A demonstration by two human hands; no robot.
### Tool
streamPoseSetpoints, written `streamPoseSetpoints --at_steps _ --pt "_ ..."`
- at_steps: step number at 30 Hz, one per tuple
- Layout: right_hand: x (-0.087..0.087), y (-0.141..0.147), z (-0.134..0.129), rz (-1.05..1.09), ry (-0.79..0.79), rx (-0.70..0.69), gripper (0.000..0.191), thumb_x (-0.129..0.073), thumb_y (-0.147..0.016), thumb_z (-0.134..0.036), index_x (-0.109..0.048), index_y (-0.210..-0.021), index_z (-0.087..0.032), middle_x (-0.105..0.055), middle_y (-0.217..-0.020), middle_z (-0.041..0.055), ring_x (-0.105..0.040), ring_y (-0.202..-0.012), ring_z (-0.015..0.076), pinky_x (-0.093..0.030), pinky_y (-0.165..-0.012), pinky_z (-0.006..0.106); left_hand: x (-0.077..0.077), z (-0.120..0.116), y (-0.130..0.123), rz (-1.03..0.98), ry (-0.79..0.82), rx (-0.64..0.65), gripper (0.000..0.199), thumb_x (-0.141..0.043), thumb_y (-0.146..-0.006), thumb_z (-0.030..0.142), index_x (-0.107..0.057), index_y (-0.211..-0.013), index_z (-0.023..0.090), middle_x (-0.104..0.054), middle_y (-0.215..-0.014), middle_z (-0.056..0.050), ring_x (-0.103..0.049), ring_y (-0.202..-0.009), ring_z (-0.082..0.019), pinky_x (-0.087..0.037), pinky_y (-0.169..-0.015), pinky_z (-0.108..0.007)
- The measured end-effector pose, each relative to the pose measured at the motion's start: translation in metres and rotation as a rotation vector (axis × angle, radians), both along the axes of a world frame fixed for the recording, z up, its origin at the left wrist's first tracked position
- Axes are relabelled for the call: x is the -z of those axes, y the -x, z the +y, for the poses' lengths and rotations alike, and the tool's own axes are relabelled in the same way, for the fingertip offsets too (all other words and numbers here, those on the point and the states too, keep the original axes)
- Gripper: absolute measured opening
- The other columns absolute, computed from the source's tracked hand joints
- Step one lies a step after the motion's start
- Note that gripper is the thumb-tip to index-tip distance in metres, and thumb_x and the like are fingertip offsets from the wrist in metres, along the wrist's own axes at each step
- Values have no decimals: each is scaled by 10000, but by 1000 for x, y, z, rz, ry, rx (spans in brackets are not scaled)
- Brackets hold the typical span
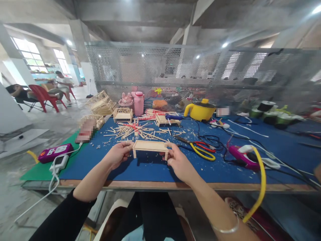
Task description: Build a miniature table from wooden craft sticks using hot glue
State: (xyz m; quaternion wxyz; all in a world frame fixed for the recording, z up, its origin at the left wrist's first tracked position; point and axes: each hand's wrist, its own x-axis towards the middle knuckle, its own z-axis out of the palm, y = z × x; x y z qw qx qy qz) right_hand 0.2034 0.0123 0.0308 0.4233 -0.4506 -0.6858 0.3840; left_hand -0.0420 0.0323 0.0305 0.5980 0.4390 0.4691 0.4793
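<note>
Between my two hands is a small wooden bench-like frame (150, 145) with a flat top and short legs, held level over the blue mat. My left hand (119, 154) pinches its left end with thumb and fingers. At its right end, my right hand (177, 161) grips the edge near a front leg. Just behind the frame lies a scattered pile of thin wooden sticks (140, 131). A similar small wooden piece with rails (123, 114) stands at the back left, and another (167, 119) sits behind the sticks with a blue-handled tool (174, 117) resting on it.
Yellow-handled scissors (203, 152) and red-handled pliers (204, 146) lie right of my hands. Farther back are a yellow pot (201, 111) and a pink bottle (138, 104). Purple power strips (55, 153) with cables flank the work area. A mesh screen (150, 67) borders the table's back.
</note>
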Motion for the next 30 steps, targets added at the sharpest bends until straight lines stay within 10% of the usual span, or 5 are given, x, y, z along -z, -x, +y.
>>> streamPoseSetpoints --at_steps 5,15,19,24,30 --pt "8 2 -45 -443 -169 51 588 -396 -697 -32 -457 -1249 -223 -634 -1117 85 -594 -1053 214 -459 -906 367 4 16 1 137 25 18 334 -763 -582 368 -590 -785 165 -444 -497 72 -323 -381 -30 -134 -372 -143" --pt "8 11 -54 -822 -328 73 635 -394 -749 -65 -404 -1380 -135 -662 -969 142 -616 -851 274 -501 -751 412 -5 55 5 493 -175 -222 98 -675 -679 248 -660 -711 156 -637 -605 -23 -523 -511 -137 -359 -512 -238" --pt "6 -11 -39 -531 -316 190 612 -387 -763 -71 -395 -1358 -215 -644 -1110 102 -631 -952 216 -510 -834 371 -11 13 2 620 -325 -440 189 -576 -789 281 -630 -946 190 -680 -922 -57 -600 -786 -184 -414 -700 -271" --pt "15 -16 -4 -352 -109 212 770 -379 -695 0 -262 -1437 -168 -585 -1268 149 -581 -1139 215 -475 -938 402 10 -62 -44 870 -478 -247 559 -605 -771 505 -469 -1231 219 -684 -888 -39 -630 -724 -204 -451 -656 -296" --pt "8 -15 -26 -370 -3 42 808 -393 -720 -10 -199 -1478 -211 -578 -1293 122 -572 -1156 191 -444 -973 377 24 -70 -55 938 -498 -187 605 -593 -801 424 -391 -1333 220 -675 -1027 -74 -630 -950 -249 -480 -832 -385"
